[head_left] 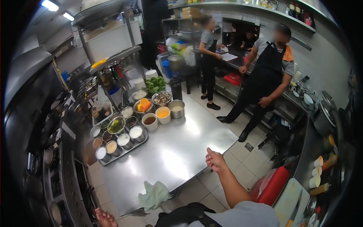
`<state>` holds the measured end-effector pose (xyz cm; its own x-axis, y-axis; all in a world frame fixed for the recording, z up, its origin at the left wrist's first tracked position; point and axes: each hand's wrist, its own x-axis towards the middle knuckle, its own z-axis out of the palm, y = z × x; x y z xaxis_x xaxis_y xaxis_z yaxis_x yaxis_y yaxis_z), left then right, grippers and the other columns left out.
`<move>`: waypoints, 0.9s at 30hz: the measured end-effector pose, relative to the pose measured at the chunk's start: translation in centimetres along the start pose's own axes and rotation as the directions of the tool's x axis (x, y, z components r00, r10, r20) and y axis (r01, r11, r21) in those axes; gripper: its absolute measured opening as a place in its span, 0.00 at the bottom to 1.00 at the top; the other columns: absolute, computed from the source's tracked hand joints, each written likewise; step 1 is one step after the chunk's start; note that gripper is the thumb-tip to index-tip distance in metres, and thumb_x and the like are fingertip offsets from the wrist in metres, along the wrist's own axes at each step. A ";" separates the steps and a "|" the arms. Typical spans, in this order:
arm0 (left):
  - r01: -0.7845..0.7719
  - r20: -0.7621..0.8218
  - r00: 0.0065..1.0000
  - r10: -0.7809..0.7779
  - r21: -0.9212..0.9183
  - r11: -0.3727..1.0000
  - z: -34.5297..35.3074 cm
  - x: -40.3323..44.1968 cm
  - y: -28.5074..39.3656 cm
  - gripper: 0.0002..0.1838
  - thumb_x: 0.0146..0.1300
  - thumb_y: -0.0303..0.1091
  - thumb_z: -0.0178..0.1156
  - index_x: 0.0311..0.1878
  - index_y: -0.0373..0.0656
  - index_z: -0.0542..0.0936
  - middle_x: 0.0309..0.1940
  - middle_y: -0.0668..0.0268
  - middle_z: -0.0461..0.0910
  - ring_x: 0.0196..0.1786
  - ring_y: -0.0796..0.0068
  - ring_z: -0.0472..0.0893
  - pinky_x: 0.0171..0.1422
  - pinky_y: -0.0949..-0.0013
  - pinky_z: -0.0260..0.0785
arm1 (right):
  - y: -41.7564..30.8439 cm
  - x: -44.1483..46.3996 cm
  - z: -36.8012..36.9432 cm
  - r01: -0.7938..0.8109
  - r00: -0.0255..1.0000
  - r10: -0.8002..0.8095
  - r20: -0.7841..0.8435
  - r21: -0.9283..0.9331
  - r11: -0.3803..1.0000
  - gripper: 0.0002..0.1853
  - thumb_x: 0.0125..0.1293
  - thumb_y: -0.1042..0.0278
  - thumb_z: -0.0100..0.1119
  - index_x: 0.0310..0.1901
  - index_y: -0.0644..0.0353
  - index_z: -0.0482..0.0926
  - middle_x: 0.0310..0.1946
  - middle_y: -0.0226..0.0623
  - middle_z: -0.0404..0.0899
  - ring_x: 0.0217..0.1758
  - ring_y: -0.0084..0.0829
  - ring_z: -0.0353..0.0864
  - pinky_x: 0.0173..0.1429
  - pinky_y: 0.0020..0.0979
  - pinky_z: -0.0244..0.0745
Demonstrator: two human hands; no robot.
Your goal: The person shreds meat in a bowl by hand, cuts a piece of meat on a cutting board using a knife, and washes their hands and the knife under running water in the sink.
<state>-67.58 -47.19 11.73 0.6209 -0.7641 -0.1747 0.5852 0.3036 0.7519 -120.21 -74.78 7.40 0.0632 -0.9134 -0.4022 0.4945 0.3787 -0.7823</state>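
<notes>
My right hand (pixel 215 159) is over the right front edge of the steel table (pixel 162 151), its fingers curled in; nothing shows in them. At the bottom left my left hand (pixel 105 217) hangs beside the table's near corner, fingers curled, and whether it holds anything is hard to tell. A pale green cloth (pixel 154 195) lies over the table's near edge, between my hands. Toward the table's far left stand a metal tray (pixel 126 152) of steel containers, two white tubs with brown sauce (pixel 150 121) and orange liquid (pixel 163 114), a bowl of sliced mushrooms (pixel 162 98) and green leaves (pixel 155 84).
Two people in black aprons stand beyond the table, one near (pixel 264 72), one farther back (pixel 208 56); another is partly visible behind the counter. A red container (pixel 273 184) and a cutting board (pixel 291 202) with a knife are at my right. Stoves line the left.
</notes>
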 end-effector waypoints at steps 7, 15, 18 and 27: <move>-0.156 -0.400 0.909 0.115 -0.071 0.985 -9.3 0.2 3.0 0.18 0.68 0.47 0.49 0.60 0.58 0.68 0.16 0.77 0.64 0.14 0.86 0.62 0.11 0.79 0.54 | 3.2 0.2 12.5 -0.104 0.980 0.072 0.186 0.171 0.980 0.17 0.65 0.55 0.58 0.22 0.53 0.67 0.17 0.29 0.68 0.16 0.23 0.66 0.18 0.22 0.60; -0.175 -0.664 0.741 0.101 -0.046 0.983 -23.2 -3.6 10.7 0.30 0.58 0.65 0.55 0.14 0.57 0.56 0.09 0.76 0.56 0.09 0.82 0.58 0.10 0.78 0.45 | 15.8 -4.8 33.4 -0.063 0.793 0.091 0.602 -0.068 0.996 0.10 0.60 0.71 0.59 0.42 0.58 0.72 0.41 0.38 0.77 0.46 0.27 0.76 0.50 0.24 0.73; -0.277 -0.752 0.635 0.174 -0.011 0.961 -28.3 -5.0 14.3 0.29 0.60 0.62 0.55 0.14 0.56 0.57 0.08 0.74 0.58 0.09 0.80 0.60 0.10 0.78 0.46 | 22.5 -7.8 42.4 -0.120 0.671 0.273 0.690 -0.263 0.957 0.08 0.61 0.71 0.58 0.41 0.57 0.72 0.42 0.39 0.77 0.40 0.23 0.77 0.38 0.17 0.75; -0.362 -0.868 0.464 0.177 -0.003 0.932 -39.1 -9.3 24.4 0.29 0.65 0.58 0.51 0.14 0.51 0.58 0.10 0.67 0.62 0.10 0.76 0.63 0.09 0.77 0.47 | 41.3 -14.6 61.9 -0.333 0.409 0.662 0.628 -0.573 0.749 0.18 0.72 0.52 0.41 0.32 0.55 0.73 0.18 0.33 0.73 0.08 0.16 0.58 0.09 0.17 0.50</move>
<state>-38.65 -10.42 6.80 0.8445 0.1929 -0.4996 0.3227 0.5611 0.7622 -47.09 -55.05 10.40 0.8975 -0.2166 -0.3841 -0.1474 0.6736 -0.7243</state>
